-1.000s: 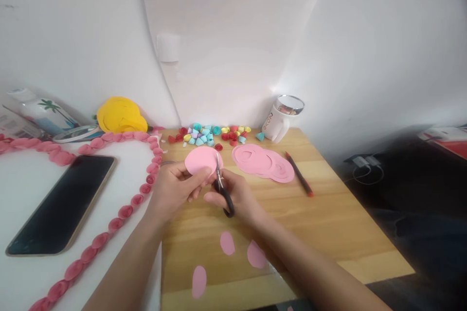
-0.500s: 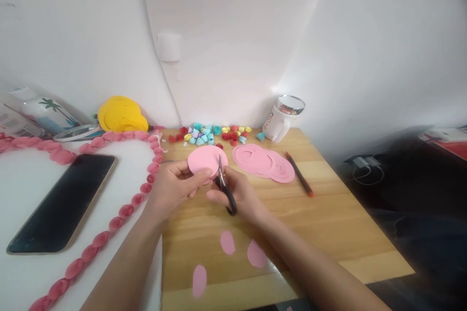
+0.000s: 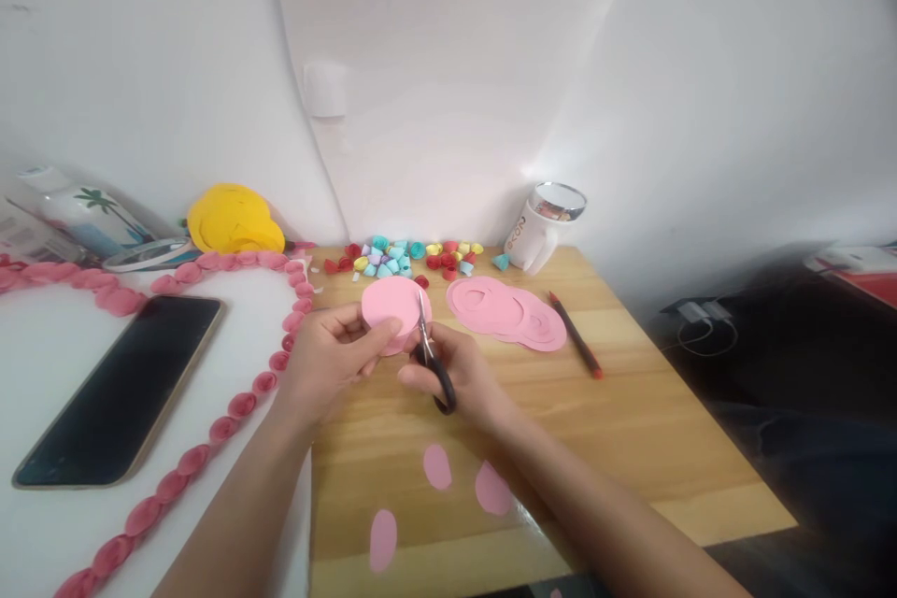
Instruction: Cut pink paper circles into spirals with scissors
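My left hand (image 3: pixel 340 346) pinches a round piece of pink paper (image 3: pixel 389 304) by its lower left edge, thumb on top. My right hand (image 3: pixel 455 369) is closed around the black handles of a pair of scissors (image 3: pixel 435 374). The metal blades point away from me and lie over the right part of the pink paper. To the right, pink paper spirals (image 3: pixel 491 306) lie overlapping on the wooden table (image 3: pixel 631 458). Closer to me are loose pink scraps (image 3: pixel 383 540).
A black and red pen (image 3: pixel 576 336) and a white mug (image 3: pixel 536 229) stand or lie at the right. Small rolled paper flowers (image 3: pixel 396 257) line the back. On the left, a phone (image 3: pixel 119 392) rests on a white board (image 3: pixel 231 523) edged with pink rolled flowers; yellow paper (image 3: pixel 234 220) leans behind.
The pink paper has turned and shifted slightly left in my left hand, against the scissor blades. My right hand has hardly moved.
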`<action>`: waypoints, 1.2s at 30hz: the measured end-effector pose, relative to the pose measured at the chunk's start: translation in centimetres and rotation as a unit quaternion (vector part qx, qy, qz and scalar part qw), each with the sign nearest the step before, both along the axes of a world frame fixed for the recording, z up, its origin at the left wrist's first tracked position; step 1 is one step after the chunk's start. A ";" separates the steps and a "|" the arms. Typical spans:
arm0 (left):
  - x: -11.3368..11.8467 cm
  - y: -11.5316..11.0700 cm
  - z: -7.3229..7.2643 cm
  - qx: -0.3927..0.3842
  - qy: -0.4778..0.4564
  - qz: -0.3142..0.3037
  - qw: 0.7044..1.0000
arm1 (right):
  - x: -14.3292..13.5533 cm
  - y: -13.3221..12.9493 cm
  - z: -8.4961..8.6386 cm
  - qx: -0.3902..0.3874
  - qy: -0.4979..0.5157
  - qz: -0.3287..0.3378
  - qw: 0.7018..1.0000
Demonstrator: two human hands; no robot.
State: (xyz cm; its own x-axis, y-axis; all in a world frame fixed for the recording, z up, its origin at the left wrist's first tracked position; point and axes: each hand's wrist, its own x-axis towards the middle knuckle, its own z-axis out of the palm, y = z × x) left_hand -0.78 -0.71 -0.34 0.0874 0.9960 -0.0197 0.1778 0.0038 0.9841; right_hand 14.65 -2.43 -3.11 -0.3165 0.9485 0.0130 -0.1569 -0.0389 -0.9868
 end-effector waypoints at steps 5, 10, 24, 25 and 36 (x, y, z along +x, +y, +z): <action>0.0 0.0 0.2 0.008 -0.002 0.015 1.000 | 0.1 0.0 0.1 -0.013 -0.018 -0.007 1.000; 0.2 -0.1 0.3 -0.002 -0.031 0.012 0.999 | -0.1 -0.1 -0.1 -0.003 -0.027 -0.014 1.000; 0.6 -0.3 0.2 -0.016 0.008 -0.011 1.000 | -0.2 0.2 0.0 0.035 0.000 -0.003 0.999; 0.5 -0.3 0.2 -0.018 0.006 -0.011 1.000 | -0.2 0.1 0.0 0.036 -0.002 -0.003 0.999; 0.2 -0.1 -0.2 -0.009 0.007 -0.014 1.000 | -0.3 0.1 0.1 0.030 -0.011 0.000 1.000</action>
State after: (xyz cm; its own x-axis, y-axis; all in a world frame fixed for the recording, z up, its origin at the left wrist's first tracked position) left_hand -0.55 -0.84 -0.52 0.1156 0.9925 -0.0387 0.1908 0.0160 0.9815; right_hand 14.39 -2.32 -3.02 -0.3174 0.9463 0.0619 -0.1351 0.0195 -0.9906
